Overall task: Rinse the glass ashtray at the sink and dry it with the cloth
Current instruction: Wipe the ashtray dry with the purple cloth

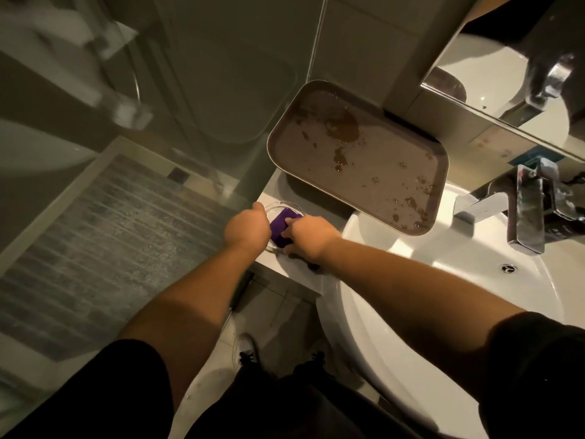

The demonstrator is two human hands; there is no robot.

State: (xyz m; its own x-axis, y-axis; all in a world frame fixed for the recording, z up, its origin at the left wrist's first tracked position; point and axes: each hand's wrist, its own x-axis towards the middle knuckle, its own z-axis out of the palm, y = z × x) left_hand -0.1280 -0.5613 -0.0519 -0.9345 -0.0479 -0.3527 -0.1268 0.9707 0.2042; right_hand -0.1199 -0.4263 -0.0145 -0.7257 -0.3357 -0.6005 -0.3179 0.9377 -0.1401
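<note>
The clear glass ashtray (282,206) rests on the white counter ledge to the left of the sink basin (443,299). My left hand (248,229) grips the ashtray's left rim and covers part of it. A purple cloth (281,225) lies inside the ashtray, and my right hand (308,237) presses down on it with curled fingers. A dark end of the cloth shows under my right wrist.
A brown tray (361,160) spotted with water droplets leans over the counter and the sink's back edge. The chrome tap (525,213) stands at the right, below a mirror (519,64). The sink overflow hole (508,268) is visible. To the left are a glass shower partition and a tiled floor.
</note>
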